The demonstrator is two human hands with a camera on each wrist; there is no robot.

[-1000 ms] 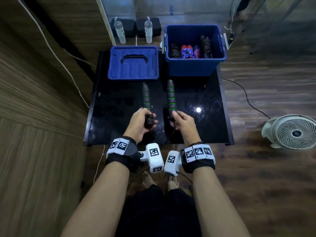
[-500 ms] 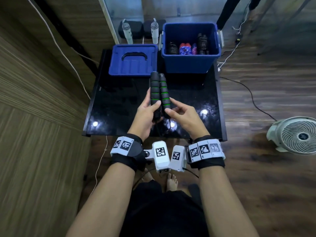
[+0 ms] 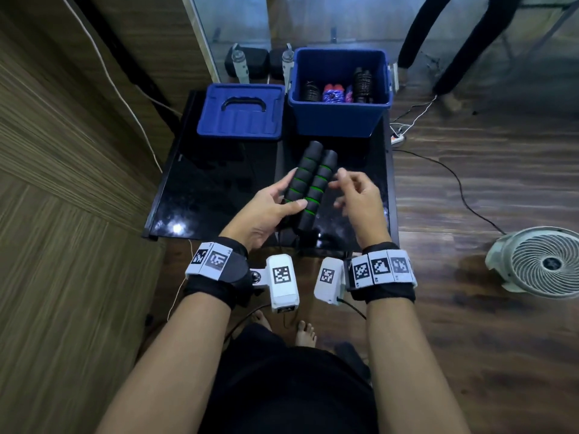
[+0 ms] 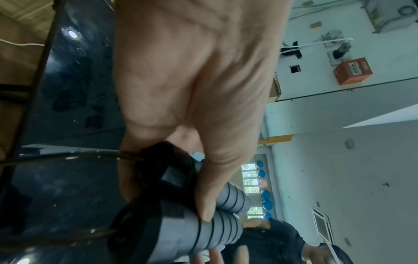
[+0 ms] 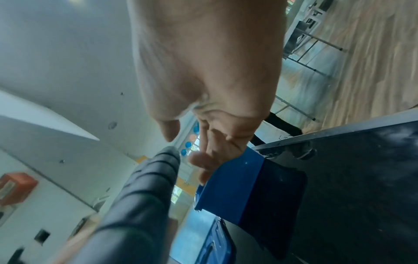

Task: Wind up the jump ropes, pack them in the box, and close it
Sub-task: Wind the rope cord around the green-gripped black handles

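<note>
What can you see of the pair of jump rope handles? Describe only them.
The jump rope handles are two black, foam-looking cylinders ringed with thin green bands. They lie side by side, touching, tilted up toward the blue box. The left hand grips both near their lower ends, where dark caps lead into cords; the right hand is off them.

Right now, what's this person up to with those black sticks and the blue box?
The person is packing jump ropes away. The left hand grips the two black, green-ringed rope handles side by side above the black table. The right hand is beside them, fingers loose, holding nothing. The blue box stands open at the far edge with other wound ropes inside, and its lid lies on the table beside it.
</note>
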